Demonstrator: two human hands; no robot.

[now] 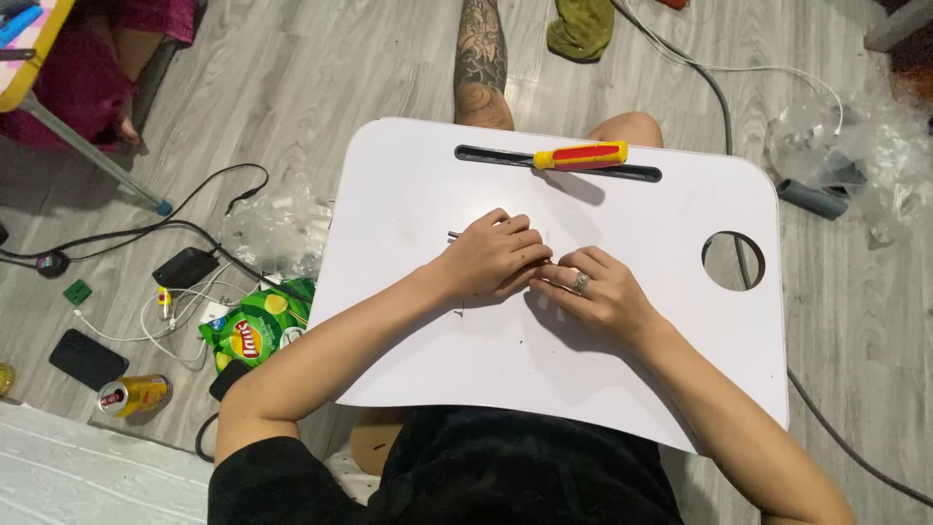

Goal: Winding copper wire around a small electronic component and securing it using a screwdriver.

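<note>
Pinching a thin grey metal rod (454,234) – left hand (491,261), right hand (595,292) touching.

The left hand (494,261) covers nearly all of a thin metal rod (453,234); only its tip shows past the knuckles, and what it is cannot be told. Whatever the right hand (595,292) pinches is hidden under the fingers. Tiny dark specks (457,313) on the white lap table (418,175) are too small to name. The table's near edge is hidden behind the black shirt (525,467). The picture's edge cuts off the yellow-rimmed table (29,49) at top left.
</note>
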